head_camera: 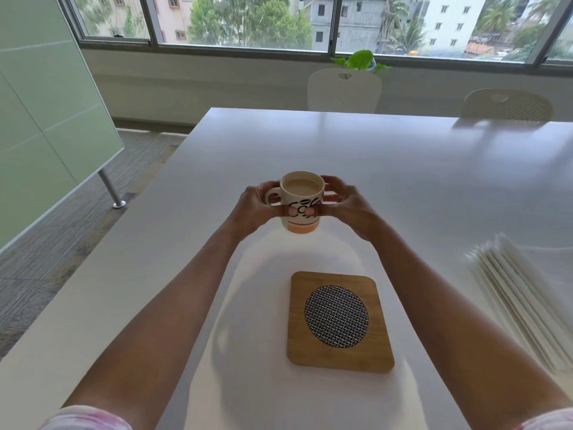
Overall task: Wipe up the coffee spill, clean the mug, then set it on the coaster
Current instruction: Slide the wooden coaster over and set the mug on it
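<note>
With my left hand (252,203) and right hand (347,203) both closed around the full mug (301,201), I should keep it level and move slowly, the coaster (339,322) lying nearer me than my hands.

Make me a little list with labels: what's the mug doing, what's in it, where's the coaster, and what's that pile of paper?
mug: upright, held between left hand and right hand
contents: light brown drink, nearly full
coaster: wooden, bare, on white table, nearer than mug
napkin stack: at right
spill: none visible
</note>
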`<move>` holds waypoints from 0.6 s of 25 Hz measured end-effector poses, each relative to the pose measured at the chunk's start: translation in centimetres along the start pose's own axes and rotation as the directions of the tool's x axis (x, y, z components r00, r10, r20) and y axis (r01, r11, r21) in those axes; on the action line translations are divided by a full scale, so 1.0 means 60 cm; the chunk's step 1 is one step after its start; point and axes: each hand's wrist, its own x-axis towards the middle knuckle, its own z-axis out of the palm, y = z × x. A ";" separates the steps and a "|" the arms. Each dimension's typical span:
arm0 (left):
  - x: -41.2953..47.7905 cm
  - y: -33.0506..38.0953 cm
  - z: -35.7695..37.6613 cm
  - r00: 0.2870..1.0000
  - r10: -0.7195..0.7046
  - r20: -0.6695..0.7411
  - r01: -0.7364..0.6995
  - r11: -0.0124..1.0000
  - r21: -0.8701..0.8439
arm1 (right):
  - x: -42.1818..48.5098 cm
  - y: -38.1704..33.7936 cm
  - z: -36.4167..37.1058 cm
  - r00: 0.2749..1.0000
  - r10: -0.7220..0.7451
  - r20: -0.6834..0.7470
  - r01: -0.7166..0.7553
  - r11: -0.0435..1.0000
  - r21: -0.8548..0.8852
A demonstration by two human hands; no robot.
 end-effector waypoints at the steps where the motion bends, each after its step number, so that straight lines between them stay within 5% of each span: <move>1: -0.002 0.005 0.004 1.000 0.006 0.013 -0.006 1.000 0.002 | -0.007 -0.003 -0.005 1.000 -0.003 -0.006 0.003 1.000 -0.008; 15: -0.095 0.055 0.071 0.987 0.051 0.149 -0.043 0.997 -0.059 | -0.156 -0.018 -0.031 0.999 -0.002 -0.047 0.001 1.000 -0.019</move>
